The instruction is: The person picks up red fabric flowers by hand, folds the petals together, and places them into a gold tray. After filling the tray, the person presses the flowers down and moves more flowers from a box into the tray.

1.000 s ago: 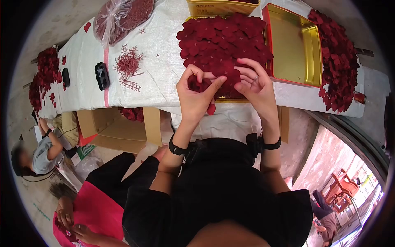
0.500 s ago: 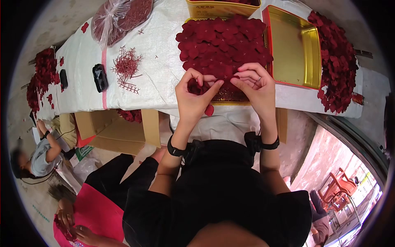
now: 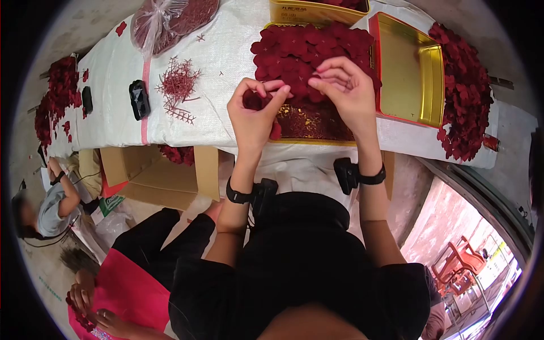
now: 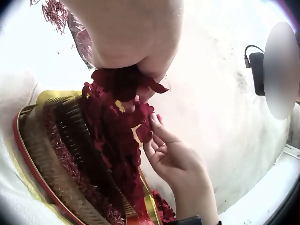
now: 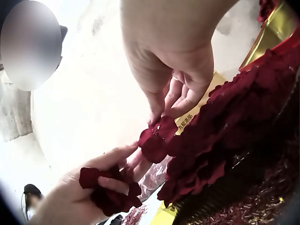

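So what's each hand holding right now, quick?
Left hand: closed round some dark red petals.
Right hand: closed, pinching a red flower.

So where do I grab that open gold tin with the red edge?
Probably pinch the tin by its near rim, coming from the person's side: that thin edge is bare, while red petals crowd its left and right.

Relative to the gold tin (image 3: 317, 141): the left grip (image 3: 252, 119) has moved toward the left end; the right grip (image 3: 351, 96) has moved farther inward from the near rim. The gap between both grips has widened. More of the tin's near interior is now exposed.
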A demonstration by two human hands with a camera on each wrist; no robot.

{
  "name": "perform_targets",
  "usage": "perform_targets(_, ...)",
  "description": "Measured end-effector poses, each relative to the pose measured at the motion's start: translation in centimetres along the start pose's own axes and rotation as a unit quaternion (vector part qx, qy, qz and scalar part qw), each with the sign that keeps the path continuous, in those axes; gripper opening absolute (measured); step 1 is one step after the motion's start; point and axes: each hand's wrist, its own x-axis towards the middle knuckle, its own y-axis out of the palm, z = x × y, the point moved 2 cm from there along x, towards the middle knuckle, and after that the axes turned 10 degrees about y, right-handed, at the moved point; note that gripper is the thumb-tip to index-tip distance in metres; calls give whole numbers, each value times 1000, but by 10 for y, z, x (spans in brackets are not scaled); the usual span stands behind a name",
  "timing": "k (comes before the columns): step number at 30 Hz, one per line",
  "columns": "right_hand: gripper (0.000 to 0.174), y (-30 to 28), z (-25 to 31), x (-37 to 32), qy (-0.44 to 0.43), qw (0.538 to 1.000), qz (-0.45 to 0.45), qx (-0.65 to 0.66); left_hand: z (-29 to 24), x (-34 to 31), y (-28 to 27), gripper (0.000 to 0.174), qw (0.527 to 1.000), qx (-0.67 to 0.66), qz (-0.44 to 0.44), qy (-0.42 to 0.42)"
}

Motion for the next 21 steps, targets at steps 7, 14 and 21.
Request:
perform_targets(7,21,20,-2,33,-107,974,-113,-164,10,10,-2,24,998,-10,-14,54)
perform_targets(14,20,21,-1,33,-147,945,-174,-233,11,8,-4,21,998,-32,14,43)
perform_targets(21,25,17,5,25,-297,850,-174,-399,5,8,0,21,999,-32,25,17)
